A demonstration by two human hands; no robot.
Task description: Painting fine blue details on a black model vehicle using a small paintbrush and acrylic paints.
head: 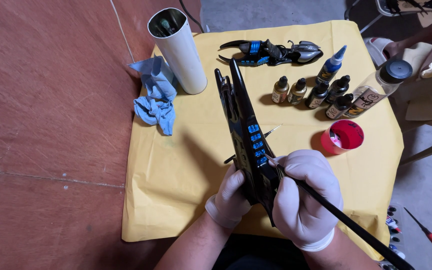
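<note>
Both my hands wear white gloves. My left hand (231, 195) grips the lower end of a long black model part (243, 122) with blue painted squares, held upright over the yellow paper (176, 170). My right hand (306, 197) holds a thin black paintbrush (356, 227); its tip touches the blue squares on the part.
A white tube holding brushes (178, 47) and crumpled blue tissue (153, 102) lie at the left. A second black and blue model part (271, 52), several small paint bottles (316, 92), a larger clear bottle (378, 87) and a red cup (343, 136) are on the right. A red-handled tool (428, 232) lies on the floor.
</note>
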